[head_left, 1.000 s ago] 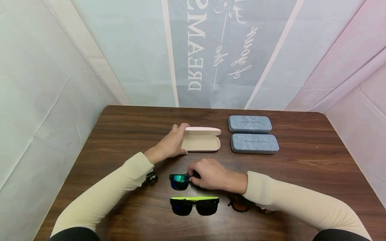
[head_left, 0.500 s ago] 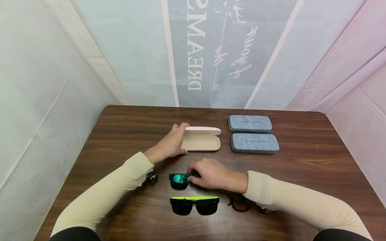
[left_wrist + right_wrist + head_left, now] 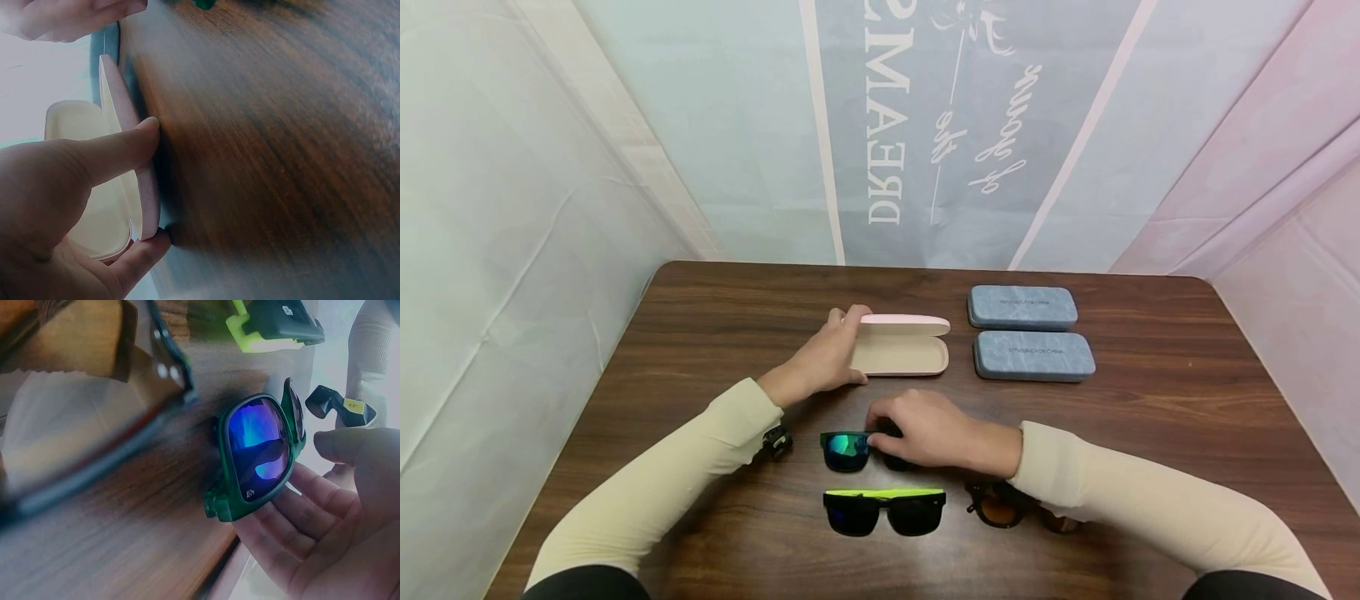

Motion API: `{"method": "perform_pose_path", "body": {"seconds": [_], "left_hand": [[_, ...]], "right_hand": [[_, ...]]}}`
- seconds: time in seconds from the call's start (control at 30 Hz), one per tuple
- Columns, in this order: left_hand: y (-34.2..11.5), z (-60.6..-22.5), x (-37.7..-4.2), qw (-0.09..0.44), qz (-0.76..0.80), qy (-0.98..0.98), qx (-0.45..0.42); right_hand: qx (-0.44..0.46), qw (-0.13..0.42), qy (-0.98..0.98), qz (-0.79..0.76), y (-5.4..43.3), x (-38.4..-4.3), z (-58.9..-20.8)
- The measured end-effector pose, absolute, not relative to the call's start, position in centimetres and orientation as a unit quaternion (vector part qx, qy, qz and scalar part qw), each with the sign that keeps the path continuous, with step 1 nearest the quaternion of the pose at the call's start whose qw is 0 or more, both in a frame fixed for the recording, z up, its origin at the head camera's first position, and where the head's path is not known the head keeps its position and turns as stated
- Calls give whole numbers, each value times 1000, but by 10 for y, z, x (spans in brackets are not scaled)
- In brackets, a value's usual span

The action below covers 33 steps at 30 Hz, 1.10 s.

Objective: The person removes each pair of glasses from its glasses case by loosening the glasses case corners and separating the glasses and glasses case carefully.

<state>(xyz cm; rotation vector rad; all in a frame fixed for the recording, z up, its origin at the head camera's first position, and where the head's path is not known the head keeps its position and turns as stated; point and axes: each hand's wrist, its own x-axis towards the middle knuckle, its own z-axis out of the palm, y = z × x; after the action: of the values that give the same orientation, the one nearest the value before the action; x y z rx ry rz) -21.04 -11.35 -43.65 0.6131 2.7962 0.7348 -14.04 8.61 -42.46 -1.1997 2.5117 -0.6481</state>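
Note:
An open pink glasses case [image 3: 898, 358] with a cream lining lies left of the table's centre. My left hand [image 3: 823, 354] grips its left end, fingers at the lid and thumb by the front edge. In the left wrist view the case's lid [image 3: 147, 194] stands raised. Nearer to me, my right hand [image 3: 928, 429] pinches green-framed sunglasses [image 3: 847, 452] with mirrored lenses at about the bridge. The hand covers part of the far lens. In the right wrist view, fingers lie behind the frame [image 3: 225, 475], and the thumb's contact is unclear.
Black sunglasses with lime-green temples [image 3: 884, 512] lie in front. Brown-lensed sunglasses [image 3: 998, 510] sit partly under the right sleeve [image 3: 1060, 467]. Two closed blue cases [image 3: 1033, 357] lie at the back right of the wooden table [image 3: 1165, 400]. Fabric hangs behind it.
My right hand has shifted slightly away from me and to the right, baring more of the covered lens. The green sunglasses and my left hand on the case stay in place.

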Motion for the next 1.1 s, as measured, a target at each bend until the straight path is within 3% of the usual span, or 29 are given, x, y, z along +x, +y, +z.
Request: {"method": "perform_pose_path", "body": {"seconds": [0.8, 1.1], "left_hand": [[-113, -438, -211, 87, 238, 945, 209], [-112, -439, -210, 83, 238, 944, 215]], "right_hand": [[-562, 110, 810, -127, 106, -142, -413], [-563, 104, 810, -128, 114, -141, -412]]}}
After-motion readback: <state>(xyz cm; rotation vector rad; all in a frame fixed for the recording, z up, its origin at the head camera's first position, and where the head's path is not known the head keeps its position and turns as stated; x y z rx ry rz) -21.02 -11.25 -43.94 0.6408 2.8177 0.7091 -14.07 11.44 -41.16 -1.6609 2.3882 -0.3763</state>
